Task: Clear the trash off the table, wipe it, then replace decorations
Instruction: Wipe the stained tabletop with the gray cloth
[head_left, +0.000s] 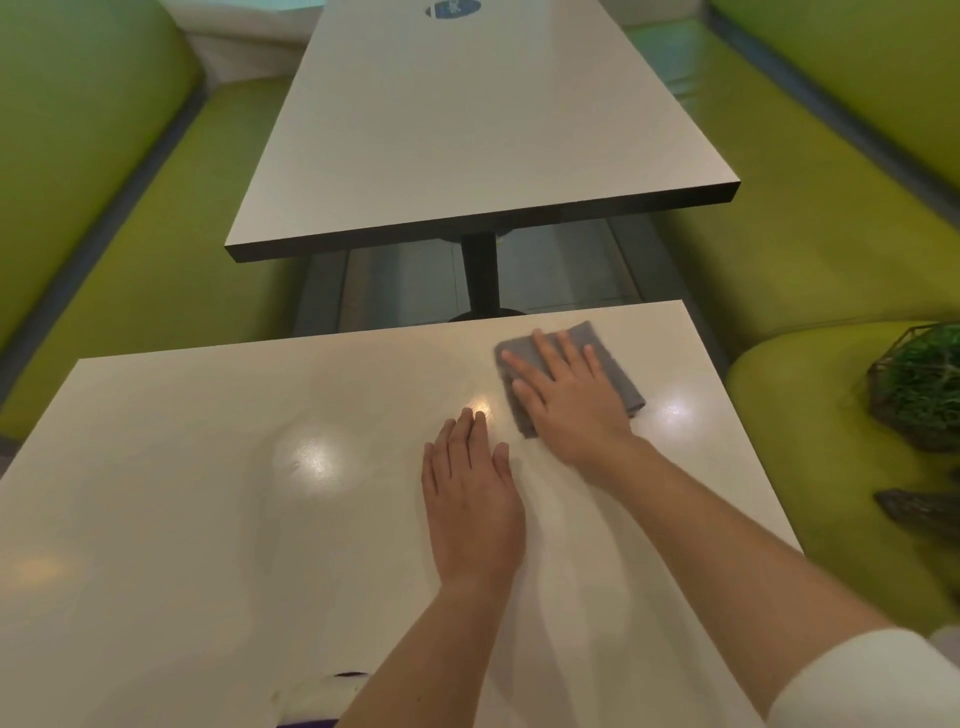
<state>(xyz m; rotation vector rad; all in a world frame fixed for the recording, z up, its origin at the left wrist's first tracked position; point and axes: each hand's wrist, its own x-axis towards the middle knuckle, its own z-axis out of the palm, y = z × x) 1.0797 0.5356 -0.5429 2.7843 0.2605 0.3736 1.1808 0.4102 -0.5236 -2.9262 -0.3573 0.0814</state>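
**Soft cloth under a flat palm**

I see the grey cloth (613, 369) folded flat on the counter (208, 493), right of the frame's centre near the far edge. It looks limp and light; I judge it would bunch or slide if pushed from one corner, so pressure through its middle suits it best. My right hand (566, 395) presses on it, fingers straight and spread. My left hand (472, 499) lies flat and empty just beside, bracing. At the right edge, a wire-caged plant (919, 384) waits on the green bench (810, 415).
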